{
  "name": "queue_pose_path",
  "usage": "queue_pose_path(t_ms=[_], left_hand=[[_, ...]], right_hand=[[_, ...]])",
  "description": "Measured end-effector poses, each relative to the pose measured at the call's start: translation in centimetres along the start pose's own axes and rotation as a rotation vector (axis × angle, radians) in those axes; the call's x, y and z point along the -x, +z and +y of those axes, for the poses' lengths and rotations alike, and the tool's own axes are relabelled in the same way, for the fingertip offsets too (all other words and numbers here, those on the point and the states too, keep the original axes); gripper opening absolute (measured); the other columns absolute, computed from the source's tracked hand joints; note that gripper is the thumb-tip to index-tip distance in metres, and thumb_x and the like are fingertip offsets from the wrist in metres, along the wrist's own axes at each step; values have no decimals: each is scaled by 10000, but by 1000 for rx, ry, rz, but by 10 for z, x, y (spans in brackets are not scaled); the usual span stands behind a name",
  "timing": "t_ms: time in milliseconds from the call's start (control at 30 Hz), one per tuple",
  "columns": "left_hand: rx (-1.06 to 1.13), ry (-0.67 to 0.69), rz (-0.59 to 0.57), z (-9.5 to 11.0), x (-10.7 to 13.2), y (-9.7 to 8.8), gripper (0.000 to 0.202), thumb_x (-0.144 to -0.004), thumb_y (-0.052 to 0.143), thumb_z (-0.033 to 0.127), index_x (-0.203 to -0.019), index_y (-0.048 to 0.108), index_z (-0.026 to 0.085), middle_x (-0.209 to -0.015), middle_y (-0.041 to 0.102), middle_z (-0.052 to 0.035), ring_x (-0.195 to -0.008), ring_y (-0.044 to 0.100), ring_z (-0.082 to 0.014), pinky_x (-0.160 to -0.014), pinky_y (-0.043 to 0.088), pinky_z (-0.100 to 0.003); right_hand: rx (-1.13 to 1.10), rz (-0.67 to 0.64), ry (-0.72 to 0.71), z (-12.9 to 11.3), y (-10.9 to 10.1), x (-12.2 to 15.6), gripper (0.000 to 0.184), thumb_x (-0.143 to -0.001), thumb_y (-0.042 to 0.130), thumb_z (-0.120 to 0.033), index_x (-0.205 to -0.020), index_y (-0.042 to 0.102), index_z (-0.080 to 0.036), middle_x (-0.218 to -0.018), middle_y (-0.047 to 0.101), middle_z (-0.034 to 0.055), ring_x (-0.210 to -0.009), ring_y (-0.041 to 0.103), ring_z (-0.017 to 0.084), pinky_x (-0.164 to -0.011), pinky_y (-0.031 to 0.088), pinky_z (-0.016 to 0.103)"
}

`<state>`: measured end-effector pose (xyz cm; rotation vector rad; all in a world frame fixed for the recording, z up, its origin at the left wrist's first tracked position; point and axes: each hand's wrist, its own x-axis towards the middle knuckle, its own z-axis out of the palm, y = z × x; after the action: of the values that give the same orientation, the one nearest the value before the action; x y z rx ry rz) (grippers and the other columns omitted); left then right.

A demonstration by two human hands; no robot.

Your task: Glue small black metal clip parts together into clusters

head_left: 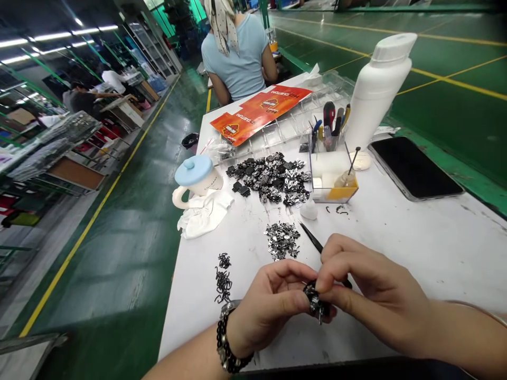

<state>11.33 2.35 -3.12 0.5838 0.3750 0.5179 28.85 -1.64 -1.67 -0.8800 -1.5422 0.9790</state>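
Between my two hands, just above the white table, is a small black and silver metal part (315,300). My left hand (277,298) grips it from the left, thumb and fingers closed round it. From the other side my right hand (368,290) pinches the same part with thumb and forefinger. Black tweezers (311,236) lie on the table, partly hidden behind my right hand. Beyond the hands sits a pile of small silver metal pieces (282,240). Thin curved black pieces (223,282) lie left of my left hand. Further back is a larger heap of black and silver parts (271,177).
A lidded mug (198,175) and crumpled tissue (206,214) stand left. A clear tool box (332,179), a white bottle (376,89) and a phone (415,166) are right. Orange printed sheets (261,113) lie at the back. A person in light blue (237,58) sits beyond.
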Motion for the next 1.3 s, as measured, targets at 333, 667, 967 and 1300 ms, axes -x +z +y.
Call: queue_pose_path(t_ms=[333, 667, 967, 1300], left_hand=[[-4, 13, -46, 0, 1, -3, 270, -735, 758, 208, -967, 666, 106, -818, 731, -82, -717, 709, -159, -678, 549, -240], [-56, -32, -31, 0, 6, -8, 297, -705, 788, 195, -976, 687, 128, -811, 730, -64, -732, 713, -155, -693, 556, -230], [-101, -22, -37, 3, 7, -7, 310, -668, 810, 162, -961, 709, 150, -902, 698, -51, -782, 692, -129, -725, 555, -214], [-177, 1, -28, 7, 9, -6, 318, -649, 816, 135, -951, 720, 167, -938, 687, -48, -841, 651, -115, -803, 525, -231]], right_hand=[[-18, -58, -24, -2, -2, -2, 123, -875, 537, -75, -894, 582, -188, -761, 512, 4, -711, 570, 81, -665, 522, 194], [34, -114, -76, -1, -8, -4, 125, -851, 558, -46, -876, 585, -166, -755, 478, -12, -718, 496, 56, -662, 466, 125], [-87, -106, 127, 2, -8, 0, 89, -842, 663, -236, -823, 577, -231, -766, 461, -36, -695, 486, 58, -618, 436, 159], [-160, -179, 193, 5, -10, 0, 94, -848, 658, -244, -823, 568, -232, -804, 464, -33, -731, 478, 63, -664, 416, 179]])
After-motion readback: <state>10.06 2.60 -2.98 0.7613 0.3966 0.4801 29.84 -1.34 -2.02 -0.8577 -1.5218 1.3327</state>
